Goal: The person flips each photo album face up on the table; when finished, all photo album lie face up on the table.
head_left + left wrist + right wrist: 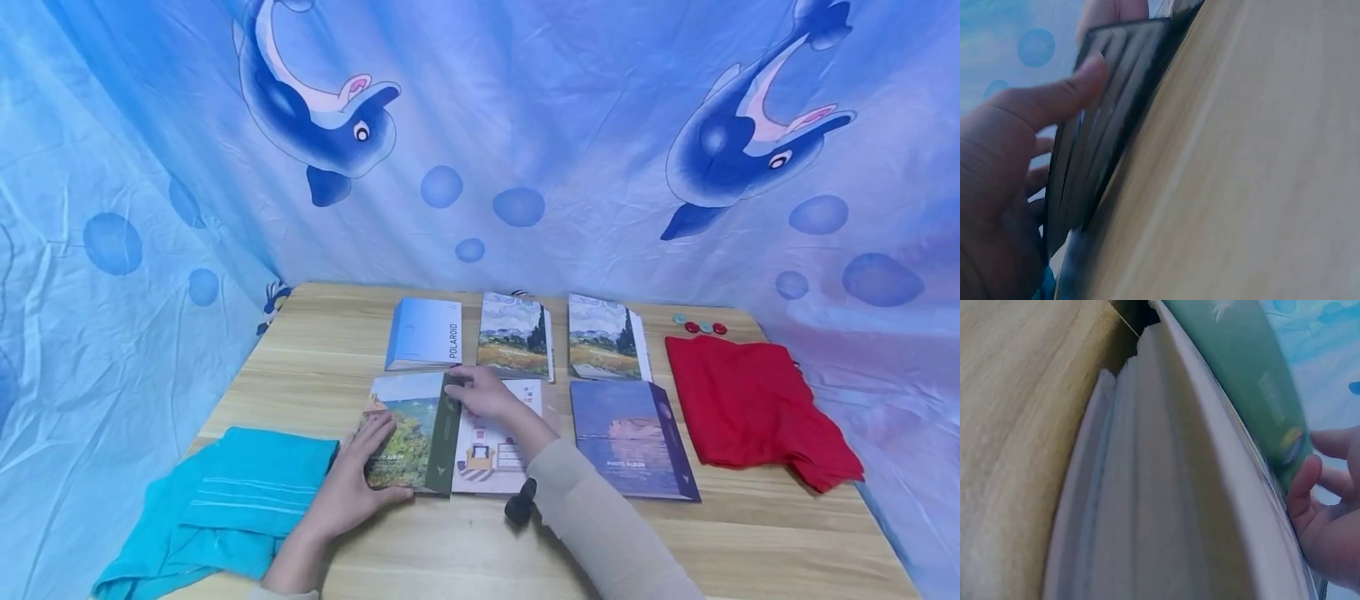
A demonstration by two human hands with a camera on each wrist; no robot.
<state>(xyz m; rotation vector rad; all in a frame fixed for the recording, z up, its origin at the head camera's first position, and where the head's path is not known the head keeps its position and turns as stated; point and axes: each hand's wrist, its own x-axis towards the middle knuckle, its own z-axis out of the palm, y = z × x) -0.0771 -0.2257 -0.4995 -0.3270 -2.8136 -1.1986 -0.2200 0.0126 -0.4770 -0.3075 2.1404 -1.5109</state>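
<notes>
A photo album (408, 433) with a painted garden cover and a dark green spine band lies at the left of the front row. My left hand (360, 479) grips its near left corner, fingers over the cover and thumb along the near edge. In the left wrist view that thumb (1079, 87) lies against the page edges. My right hand (483, 392) holds the album's far right corner, with thumb and fingertips at the green band (1260, 394). Beside it, partly under my right forearm, lies a white album (491, 458) with a room drawing.
Behind stand a blue Polaroid album (423, 333) and two landscape-cover albums (513, 333). A purple photo album (630, 437) lies at right. Turquoise cloth (255, 483) is at left, red cloth (750, 408) at right, near several small discs (692, 327). A dolphin-print curtain (480, 125) surrounds the table.
</notes>
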